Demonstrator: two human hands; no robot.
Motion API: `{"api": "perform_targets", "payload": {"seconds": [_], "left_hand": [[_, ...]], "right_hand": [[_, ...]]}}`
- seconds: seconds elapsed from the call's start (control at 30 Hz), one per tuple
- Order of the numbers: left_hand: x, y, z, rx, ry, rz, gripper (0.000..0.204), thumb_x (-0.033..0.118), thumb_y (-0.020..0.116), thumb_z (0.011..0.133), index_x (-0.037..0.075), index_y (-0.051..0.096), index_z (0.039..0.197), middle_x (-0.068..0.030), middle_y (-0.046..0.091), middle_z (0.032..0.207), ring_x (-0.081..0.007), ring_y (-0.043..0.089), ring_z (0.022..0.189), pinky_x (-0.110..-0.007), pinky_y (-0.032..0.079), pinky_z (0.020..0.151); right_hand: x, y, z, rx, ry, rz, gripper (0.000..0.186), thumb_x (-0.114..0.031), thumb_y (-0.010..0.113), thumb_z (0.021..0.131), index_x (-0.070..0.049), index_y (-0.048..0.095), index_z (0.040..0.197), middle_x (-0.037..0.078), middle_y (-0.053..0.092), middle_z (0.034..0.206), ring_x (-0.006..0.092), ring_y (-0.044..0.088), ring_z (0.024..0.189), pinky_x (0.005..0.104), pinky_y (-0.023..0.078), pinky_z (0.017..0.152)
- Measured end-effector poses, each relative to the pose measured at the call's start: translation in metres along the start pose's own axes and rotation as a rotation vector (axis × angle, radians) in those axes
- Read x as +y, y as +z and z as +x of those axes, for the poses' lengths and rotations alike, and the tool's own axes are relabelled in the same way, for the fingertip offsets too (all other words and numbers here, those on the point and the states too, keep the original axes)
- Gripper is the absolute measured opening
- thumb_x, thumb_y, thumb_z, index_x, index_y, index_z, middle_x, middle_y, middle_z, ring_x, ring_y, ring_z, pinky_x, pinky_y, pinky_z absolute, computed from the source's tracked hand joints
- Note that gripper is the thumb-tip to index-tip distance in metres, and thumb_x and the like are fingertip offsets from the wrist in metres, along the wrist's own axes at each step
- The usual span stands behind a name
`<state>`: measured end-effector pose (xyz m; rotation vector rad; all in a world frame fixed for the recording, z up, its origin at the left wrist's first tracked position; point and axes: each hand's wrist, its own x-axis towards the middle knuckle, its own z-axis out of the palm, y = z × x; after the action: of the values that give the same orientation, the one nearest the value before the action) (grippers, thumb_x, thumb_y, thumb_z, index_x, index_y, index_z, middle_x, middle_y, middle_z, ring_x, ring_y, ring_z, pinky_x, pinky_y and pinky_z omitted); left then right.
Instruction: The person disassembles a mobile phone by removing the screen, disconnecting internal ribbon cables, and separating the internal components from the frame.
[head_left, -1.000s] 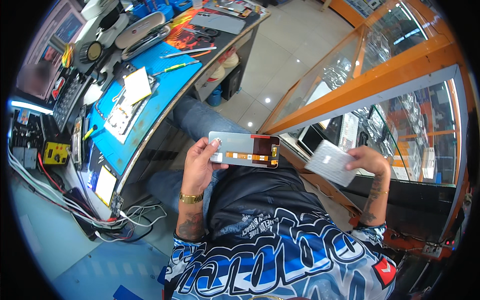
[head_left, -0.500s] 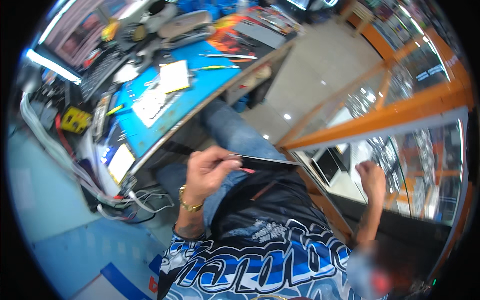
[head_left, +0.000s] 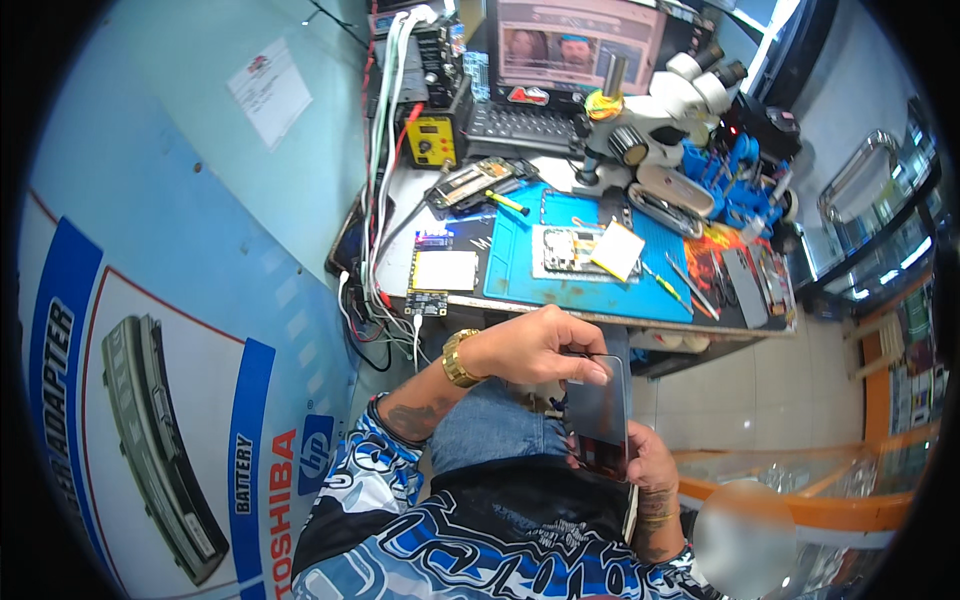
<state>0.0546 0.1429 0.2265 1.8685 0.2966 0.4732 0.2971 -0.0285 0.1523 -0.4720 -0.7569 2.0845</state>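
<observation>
- Panel (head_left: 598, 420), one, dark and glossy, phone-screen shape; location: in both hands, above the lap, off the near edge of the desk (head_left: 400, 265).
- Left hand (head_left: 560, 350): fingers curled, thumb at the panel's upper end, pinching it there; gold-coloured band at the wrist.
- Right hand (head_left: 645, 455): closed about the panel's lower end, thumb side on the right edge, fingertips showing at the opposite edge.
- Stage, as judged: panel loose, not joined to any body; handling under way, fitting not done so far as shown.
- Blue mat (head_left: 515, 275), one, reaching the desk's near edge at its middle.
- Opened phone (head_left: 568, 248), innards exposed, on the mat; its exact parts too small to tell; no screen seen on it.
- White square (head_left: 618, 250), yellow-edged, overlapping the opened phone's right end.
- Green-handled tool (head_left: 667, 287) and tweezers (head_left: 692, 285), laid down near the mat's right edge, neither in use.
- White pad (head_left: 445, 271) and dark circuit board (head_left: 427, 303), at the desk's near left corner.
- Grey flat plate (head_left: 744, 287), at the desk's near right corner.
- Microscope (head_left: 690, 95), toward the far edge, unattended.
</observation>
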Motion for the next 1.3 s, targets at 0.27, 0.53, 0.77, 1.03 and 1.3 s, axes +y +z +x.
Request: {"api": "perform_targets", "payload": {"seconds": [0.27, 0.53, 0.77, 1.03, 1.3], "left_hand": [[-0.028, -0.125, 0.005, 0.617, -0.175, 0.805, 0.029, 0.025, 0.072, 0.094, 0.001, 0.073, 0.110, -0.0150, 0.074, 0.106, -0.0262, 0.071, 0.096, -0.036, 0.055, 0.089], [-0.084, -0.233, 0.013, 0.390, -0.923, 1.210, 0.078, 0.058, 0.082, 0.074, 0.014, 0.063, 0.135, -0.0170, 0.069, 0.128, -0.0351, 0.060, 0.126, -0.049, 0.044, 0.102], [-0.085, -0.247, 0.028, 0.251, -1.086, 1.189, 0.095, 0.065, 0.084, 0.068, 0.024, 0.055, 0.149, -0.0117, 0.065, 0.140, -0.0325, 0.055, 0.136, -0.051, 0.036, 0.108], [-0.082, -0.254, 0.038, 0.175, -1.099, 1.267, 0.099, 0.066, 0.085, 0.063, 0.021, 0.059, 0.146, -0.0149, 0.066, 0.137, -0.0334, 0.059, 0.132, -0.053, 0.037, 0.105], [-0.085, -0.249, 0.019, 0.315, -0.835, 1.257, 0.076, 0.059, 0.078, 0.064, 0.014, 0.072, 0.125, -0.0144, 0.076, 0.106, -0.0339, 0.069, 0.108, -0.044, 0.041, 0.096]], "right_hand": [[0.000, -0.022, 0.025, -0.052, 0.008, 0.046, 0.087, -0.026, 0.091, 0.078, 0.005, 0.045, 0.146, 0.028, 0.053, 0.145, 0.0378, 0.059, 0.129, 0.0521, 0.048, 0.110], [-0.019, -0.038, 0.027, 0.001, -0.178, -0.056, 0.080, -0.034, 0.079, 0.088, 0.007, 0.044, 0.146, 0.031, 0.053, 0.143, 0.0399, 0.062, 0.125, 0.0493, 0.056, 0.098], [-0.039, -0.049, 0.063, 0.068, -0.205, 0.161, 0.072, -0.054, 0.047, 0.105, 0.001, 0.043, 0.151, 0.030, 0.054, 0.144, 0.0364, 0.065, 0.120, 0.0367, 0.057, 0.073], [-0.056, -0.068, 0.136, 0.136, -0.173, 0.274, 0.057, -0.048, 0.039, 0.109, -0.004, 0.048, 0.145, 0.019, 0.063, 0.136, 0.0362, 0.067, 0.118, 0.0350, 0.056, 0.069], [-0.061, -0.071, 0.154, 0.193, -0.176, 0.187, 0.047, -0.034, 0.042, 0.111, 0.000, 0.047, 0.142, 0.021, 0.066, 0.129, 0.0411, 0.071, 0.109, 0.0444, 0.065, 0.078]]}}
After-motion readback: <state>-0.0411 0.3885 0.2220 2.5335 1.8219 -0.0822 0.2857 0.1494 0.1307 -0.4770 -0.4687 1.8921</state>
